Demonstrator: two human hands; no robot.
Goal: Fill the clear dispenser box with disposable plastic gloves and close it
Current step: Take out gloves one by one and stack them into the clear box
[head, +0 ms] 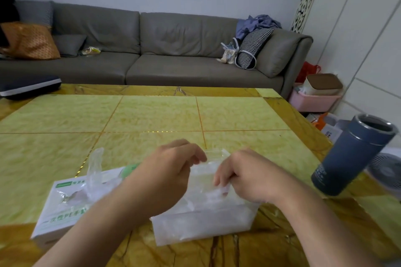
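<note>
The clear dispenser box [201, 225] stands on the yellow table near its front edge, packed with whitish plastic gloves. My left hand [167, 171] curls over the box's top left side, its fingertips pinching the clear plastic at the top. On the top right side, my right hand [245, 175] has its fingers curled onto the plastic at the opening. A white and green cardboard glove carton [63, 208] lies to the left, with a loose glove [95, 167] sticking up out of it.
A blue-grey insulated bottle [351, 156] stands open at the table's right edge, close to my right arm. A small fan [386, 171] sits beyond it. A grey sofa [152, 54] with cushions runs behind the table [152, 115].
</note>
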